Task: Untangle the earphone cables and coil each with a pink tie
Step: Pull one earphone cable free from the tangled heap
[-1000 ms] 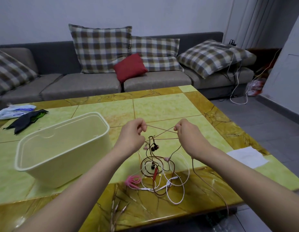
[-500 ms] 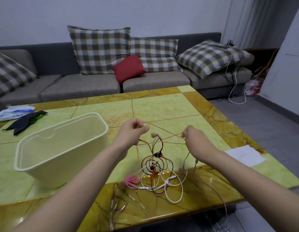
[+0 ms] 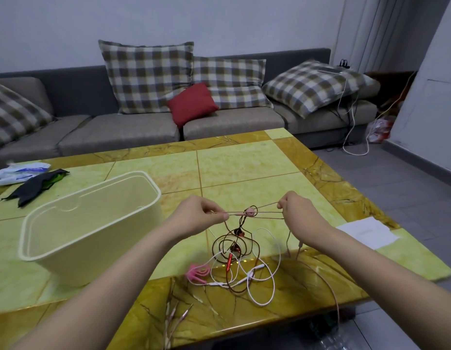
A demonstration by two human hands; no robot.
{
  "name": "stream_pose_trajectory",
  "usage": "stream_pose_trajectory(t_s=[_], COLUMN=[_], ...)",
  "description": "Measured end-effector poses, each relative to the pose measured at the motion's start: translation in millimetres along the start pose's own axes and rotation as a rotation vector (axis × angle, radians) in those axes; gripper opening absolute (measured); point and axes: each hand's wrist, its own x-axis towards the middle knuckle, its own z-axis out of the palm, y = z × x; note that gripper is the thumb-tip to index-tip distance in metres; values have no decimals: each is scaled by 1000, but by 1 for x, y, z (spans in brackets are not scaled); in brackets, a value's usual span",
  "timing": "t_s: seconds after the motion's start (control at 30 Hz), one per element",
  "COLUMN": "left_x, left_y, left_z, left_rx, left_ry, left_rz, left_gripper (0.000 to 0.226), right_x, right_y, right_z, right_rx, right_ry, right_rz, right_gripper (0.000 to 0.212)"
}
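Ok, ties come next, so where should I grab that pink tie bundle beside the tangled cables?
Pinch the pink tie bundle at its left edge, from above. That edge lies free on the yellow table; its right edge meets the white earphone cable, so gripping there would probably drag it along.

Left hand and right hand pinch a pink cable taut. The tangle lies at their six o'clock, pink ties at its eight.
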Motion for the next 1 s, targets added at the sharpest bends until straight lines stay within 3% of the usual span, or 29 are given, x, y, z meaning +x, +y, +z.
stream_pose_trajectory(t_s=[0.23,0.37,0.6,0.87,0.93,1.0], left_x=[0,1,0,5,6,8], left_y=[3,5,15,0,-3,-3], left_z=[12,17,21,13,5,-6], left_rx=[-169,-167,316,487,458,218], left_ry=[63,-4,-139,-265,-255,-203], left_rz=[-5,32,159,100,65,2], left_gripper=[10,12,11,14,16,20], right_x=[-7,-9,-1,0,1,2], right_y=[-11,-19,-19,-8,-4,-1], right_z=[-5,-7,-15,-15,-14,-14], right_rx=[31,69,125,83,78,67], right_ry=[11,21,78,49,40,30], right_rz=[-76,-111,-101,-58,-49,-40], right_gripper=[21,23,21,25,26,26])
